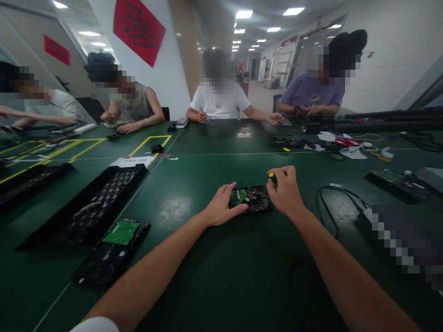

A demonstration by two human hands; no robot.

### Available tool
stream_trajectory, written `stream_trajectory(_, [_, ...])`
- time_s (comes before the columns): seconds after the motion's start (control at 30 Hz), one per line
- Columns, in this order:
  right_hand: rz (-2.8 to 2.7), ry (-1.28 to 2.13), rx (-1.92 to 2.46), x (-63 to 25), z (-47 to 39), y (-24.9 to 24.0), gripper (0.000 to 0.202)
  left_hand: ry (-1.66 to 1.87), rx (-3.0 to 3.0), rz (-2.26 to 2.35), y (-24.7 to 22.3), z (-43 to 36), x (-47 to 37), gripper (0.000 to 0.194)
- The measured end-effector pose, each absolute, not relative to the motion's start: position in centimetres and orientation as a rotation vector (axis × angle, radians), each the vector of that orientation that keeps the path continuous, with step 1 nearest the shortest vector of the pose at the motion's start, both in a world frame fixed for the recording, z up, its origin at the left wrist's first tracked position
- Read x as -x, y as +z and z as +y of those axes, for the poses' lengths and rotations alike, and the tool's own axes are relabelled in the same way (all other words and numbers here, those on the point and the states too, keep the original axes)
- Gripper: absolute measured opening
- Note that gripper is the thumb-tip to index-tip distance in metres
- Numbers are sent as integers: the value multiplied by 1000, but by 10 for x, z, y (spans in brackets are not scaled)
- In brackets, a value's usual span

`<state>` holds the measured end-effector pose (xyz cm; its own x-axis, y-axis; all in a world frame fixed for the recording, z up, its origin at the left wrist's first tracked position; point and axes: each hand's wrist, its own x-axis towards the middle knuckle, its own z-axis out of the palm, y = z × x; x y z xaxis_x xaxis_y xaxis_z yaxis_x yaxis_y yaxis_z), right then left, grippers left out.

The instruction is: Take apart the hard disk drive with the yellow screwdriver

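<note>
A hard drive (258,199) lies flat on the green table in front of me, its green circuit board facing up. My left hand (221,205) grips its left end, thumb along the near edge and fingers along the far side. My right hand (286,191) is closed around a screwdriver (272,178) with a dark handle and a yellow end, just beyond the drive's right edge. The screwdriver's tip is hidden, so whether it touches the drive cannot be seen.
Another hard drive (119,249) lies at left, beside a long black tray (134,173). At right are a black cable (320,203), a further drive-like unit (398,182) and paper scraps (353,152). Several people, one in a white shirt (219,101), sit across the table.
</note>
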<state>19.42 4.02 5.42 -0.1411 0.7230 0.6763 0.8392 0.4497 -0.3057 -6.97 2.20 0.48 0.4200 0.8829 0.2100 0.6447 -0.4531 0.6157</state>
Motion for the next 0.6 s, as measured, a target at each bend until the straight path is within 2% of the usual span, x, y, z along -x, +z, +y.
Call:
stream_trajectory(0.1, [-1879, -241, 1171, -176, 37, 81, 20, 726, -2362, 1334, 2, 14, 66, 111])
stream_trajectory(0.2, [-1902, -176, 1130, -161, 44, 96, 21, 749, -2448, 1403, 1, 13, 60, 113])
stream_trajectory(0.4, [-1814, 211, 1233, -149, 54, 94, 27, 745, -2545, 1392, 2, 12, 61, 99])
stream_trajectory(0.6, [-1850, 232, 1219, -147, 49, 87, 25, 751, -2551, 1377, 0, 12, 63, 88])
